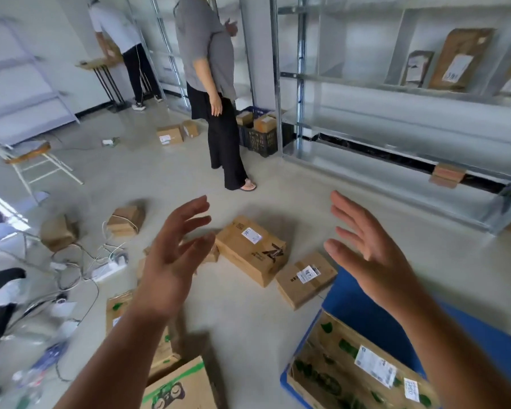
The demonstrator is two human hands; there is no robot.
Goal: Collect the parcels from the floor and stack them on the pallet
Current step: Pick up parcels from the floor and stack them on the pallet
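My left hand (174,255) and my right hand (366,255) are both raised in the air with fingers spread, holding nothing. Between and beyond them a long brown parcel (251,250) with a white label lies on the floor, and a smaller parcel (306,278) sits against the corner of the blue pallet (366,317). A large box with green print (351,370) lies on the pallet at lower right. More green-printed boxes (177,388) lie on the floor under my left forearm. Two small parcels (126,221) sit further left.
A person in grey (216,93) stands on the floor ahead; another person (121,39) bends over a small table at the back. Cables and a power strip (106,270) spread at left. Metal shelving (396,119) runs along the right, with a crate (260,137) beside it.
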